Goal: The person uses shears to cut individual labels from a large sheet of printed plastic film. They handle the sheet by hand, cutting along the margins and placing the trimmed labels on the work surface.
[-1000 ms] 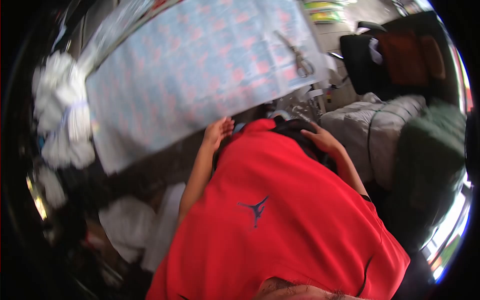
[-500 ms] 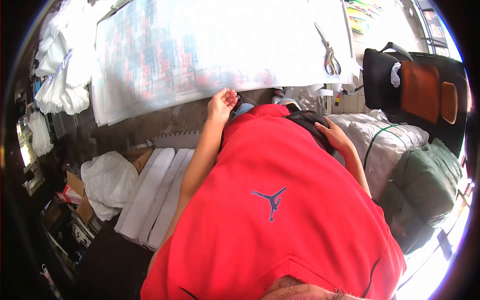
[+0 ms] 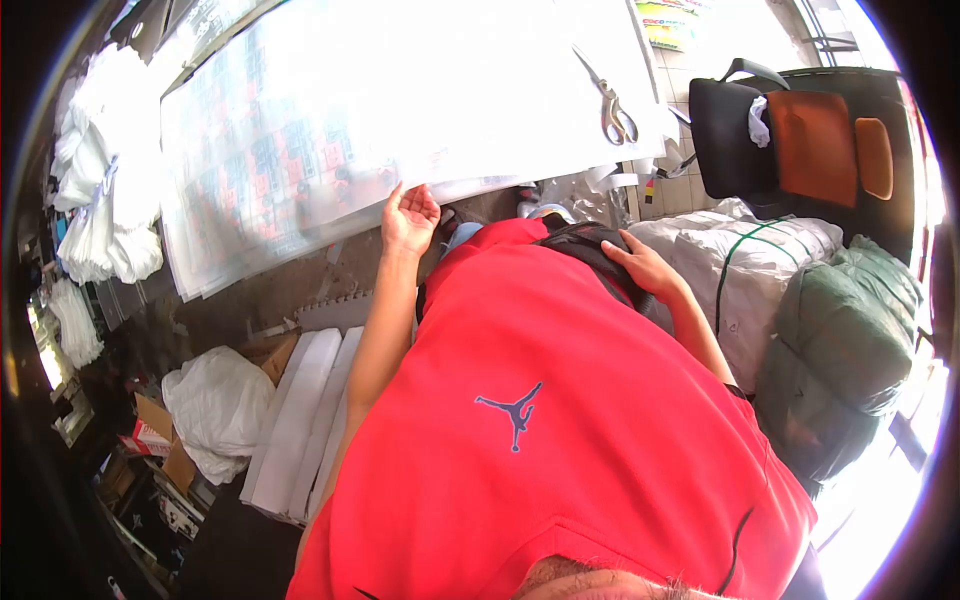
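Observation:
My left hand (image 3: 411,220) is palm up at the near edge of a stack of large white printed sheets (image 3: 270,190), its fingers loosely curled and apart, fingertips right at the edge. Faint red and blue printing shows on the left part of the sheets. My right hand (image 3: 645,270) rests on black fabric (image 3: 590,245) at my waist, over the red shirt (image 3: 560,350). Metal scissors (image 3: 607,95) lie on the right part of the sheets, out of reach of both hands' fingers.
Bundles of white material (image 3: 110,210) hang at the left. Below them are a white plastic bag (image 3: 220,400) and long white rolls (image 3: 290,420). To the right stand a strapped white bale (image 3: 750,250), a green sack (image 3: 850,320) and a black and orange chair (image 3: 815,140).
The view has shifted, so the sheets and scissors appear further left. My left hand has turned its palm up, its fingertips now at the sheets' edge. My right hand stays on the black fabric.

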A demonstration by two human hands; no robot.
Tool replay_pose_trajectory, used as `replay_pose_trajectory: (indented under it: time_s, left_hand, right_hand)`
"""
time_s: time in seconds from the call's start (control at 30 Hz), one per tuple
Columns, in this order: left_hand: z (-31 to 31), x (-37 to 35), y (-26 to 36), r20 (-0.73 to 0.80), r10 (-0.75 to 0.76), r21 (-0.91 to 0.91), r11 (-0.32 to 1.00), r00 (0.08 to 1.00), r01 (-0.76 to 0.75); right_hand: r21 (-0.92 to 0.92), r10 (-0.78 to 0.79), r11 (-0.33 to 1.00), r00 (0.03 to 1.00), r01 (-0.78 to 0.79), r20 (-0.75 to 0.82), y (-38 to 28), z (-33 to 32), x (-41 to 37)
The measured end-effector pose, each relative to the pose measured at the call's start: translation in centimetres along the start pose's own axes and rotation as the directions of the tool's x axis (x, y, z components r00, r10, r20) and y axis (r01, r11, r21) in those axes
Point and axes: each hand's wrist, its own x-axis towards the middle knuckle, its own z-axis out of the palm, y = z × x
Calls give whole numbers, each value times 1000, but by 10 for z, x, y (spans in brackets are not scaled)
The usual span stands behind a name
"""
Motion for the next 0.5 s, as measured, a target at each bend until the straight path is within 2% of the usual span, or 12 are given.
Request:
replay_pose_trajectory:
  time_s: [0.03,0.13,0.17,0.23,0.27,0.3,0.33,0.4,0.43,0.5]
  left_hand:
    - [8,0,2,7,-3,2,1000,1000,3]
    - [27,5,7,61,23,190,981,998,-34]
    - [30,12,10,70,23,195,980,997,-36]
    - [26,31,17,50,53,349,935,997,-67]
    - [26,36,18,24,108,399,910,994,-108]
    - [25,35,16,26,108,399,910,994,-109]
    - [22,33,15,44,115,448,885,992,-123]
    - [19,24,10,22,137,496,858,990,-130]
    - [15,19,7,18,145,500,855,989,-135]
    - [18,11,1,-4,232,440,874,973,-207]
  right_hand:
    - [2,-2,1000,1000,2,-8,5,-2,4]
    - [-87,-59,995,997,55,-49,18,-1,18]
    - [-83,-65,995,996,60,-56,17,-5,25]
    - [-153,-185,972,982,178,-32,9,-18,47]
    - [-232,-234,951,967,206,-102,-2,-27,63]
    - [-286,-324,924,917,254,-233,3,-36,99]
    - [-369,-423,884,825,286,-375,-4,-48,131]
    - [-483,-624,780,543,397,-561,-22,-63,177]
    - [-482,-611,792,495,375,-618,-35,-67,183]
    - [-521,-588,803,528,289,-613,-37,-72,200]
